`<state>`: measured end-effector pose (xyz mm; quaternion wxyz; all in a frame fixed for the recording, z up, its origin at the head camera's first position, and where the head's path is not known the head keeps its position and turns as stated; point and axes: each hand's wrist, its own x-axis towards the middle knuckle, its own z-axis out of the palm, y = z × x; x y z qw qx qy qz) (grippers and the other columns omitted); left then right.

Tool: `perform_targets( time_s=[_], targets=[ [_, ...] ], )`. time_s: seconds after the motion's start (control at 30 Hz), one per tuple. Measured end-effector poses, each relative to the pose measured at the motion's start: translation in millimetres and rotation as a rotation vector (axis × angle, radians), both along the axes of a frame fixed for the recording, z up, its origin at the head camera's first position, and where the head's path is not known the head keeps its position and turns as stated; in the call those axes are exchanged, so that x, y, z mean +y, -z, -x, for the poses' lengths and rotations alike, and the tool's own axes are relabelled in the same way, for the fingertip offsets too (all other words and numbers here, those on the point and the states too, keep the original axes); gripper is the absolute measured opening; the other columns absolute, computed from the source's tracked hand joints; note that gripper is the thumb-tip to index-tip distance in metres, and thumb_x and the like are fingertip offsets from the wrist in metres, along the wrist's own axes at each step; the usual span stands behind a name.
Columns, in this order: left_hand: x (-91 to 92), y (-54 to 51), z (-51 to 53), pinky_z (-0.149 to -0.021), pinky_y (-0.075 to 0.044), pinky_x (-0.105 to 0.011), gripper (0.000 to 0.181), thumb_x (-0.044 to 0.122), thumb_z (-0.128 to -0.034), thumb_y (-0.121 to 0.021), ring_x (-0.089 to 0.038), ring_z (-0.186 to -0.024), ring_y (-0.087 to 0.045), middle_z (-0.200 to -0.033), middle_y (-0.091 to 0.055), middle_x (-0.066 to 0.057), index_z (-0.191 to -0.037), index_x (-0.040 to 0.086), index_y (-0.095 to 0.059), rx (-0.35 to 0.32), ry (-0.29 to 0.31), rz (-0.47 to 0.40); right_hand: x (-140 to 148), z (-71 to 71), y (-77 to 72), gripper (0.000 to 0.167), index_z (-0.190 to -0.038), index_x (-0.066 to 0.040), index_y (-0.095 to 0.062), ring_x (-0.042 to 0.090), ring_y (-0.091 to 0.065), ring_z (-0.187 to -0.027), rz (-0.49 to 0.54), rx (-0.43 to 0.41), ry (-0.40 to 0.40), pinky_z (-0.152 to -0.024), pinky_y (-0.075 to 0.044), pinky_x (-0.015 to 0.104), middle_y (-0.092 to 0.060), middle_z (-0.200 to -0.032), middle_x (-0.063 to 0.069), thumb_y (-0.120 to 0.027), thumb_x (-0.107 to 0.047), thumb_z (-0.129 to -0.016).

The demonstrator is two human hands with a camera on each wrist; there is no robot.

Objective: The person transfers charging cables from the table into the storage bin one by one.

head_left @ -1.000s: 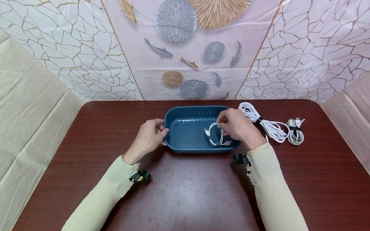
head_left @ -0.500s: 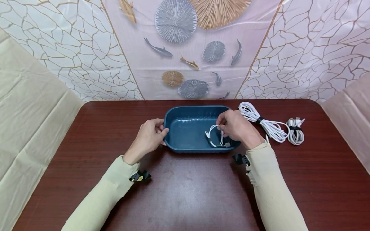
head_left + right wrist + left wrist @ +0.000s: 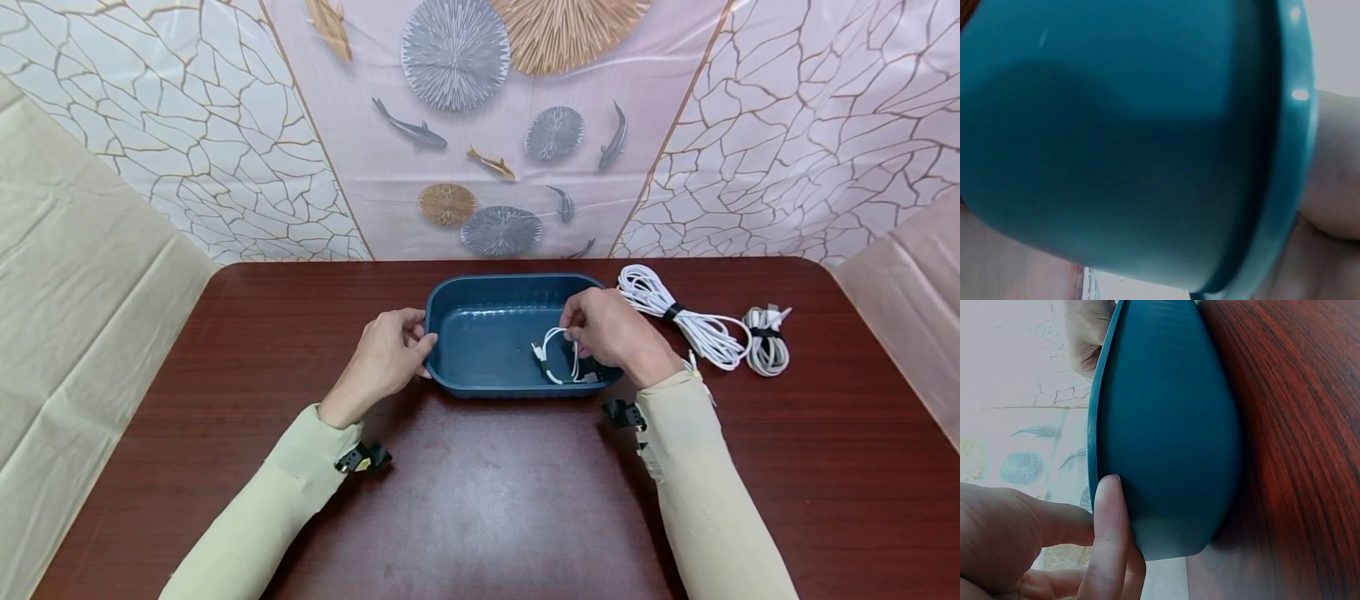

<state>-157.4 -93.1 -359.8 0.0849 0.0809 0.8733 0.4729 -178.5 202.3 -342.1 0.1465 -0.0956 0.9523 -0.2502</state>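
Observation:
A dark blue rectangular bin (image 3: 487,390) stands on the table. My left hand (image 3: 386,354) grips its left end, thumb and fingers on either side of the rim; the left wrist view shows the fingers (image 3: 1110,512) against the outer wall. Over the bin's right end, my right hand (image 3: 611,329) pinches a small looped white cable (image 3: 551,371) near its top. The loop hangs low inside the bin, with a connector at its left and a grey plug near the front wall. Whether it touches the floor I cannot tell. The bin wall (image 3: 1116,156) mostly hides the right hand in its wrist view.
Right of the bin lies a long bundle of white cable (image 3: 678,312) tied with a black strap. Beside it sits a smaller coiled cable (image 3: 767,342), also strapped. A patterned cloth backdrop (image 3: 495,167) rises behind the table's far edge.
My right hand has lowered slightly, and the white cable loop has sunk a little deeper into the bin. My left hand stays on the rim.

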Motion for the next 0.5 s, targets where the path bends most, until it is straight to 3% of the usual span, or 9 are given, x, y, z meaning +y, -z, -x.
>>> perform_targets(
  time_s=[0.5],
  targets=[
    [0.1, 0.1, -0.5, -0.062, -0.067, -0.041, 0.036, 0.004, -0.0992, -0.062, -0.009, -0.060, -0.067, -0.095, -0.061, -0.018, -0.132, -0.009, -0.060, 0.009, 0.001, -0.005, -3.8, 0.4, 4.1, 0.011, -0.105, 0.001, -0.071, 0.016, -0.069, -0.069, -0.044, 0.018, -0.031, -0.061, -0.056, 0.026, -0.073, -0.093, 0.015, -0.061, 0.000, -0.099]
  ],
)
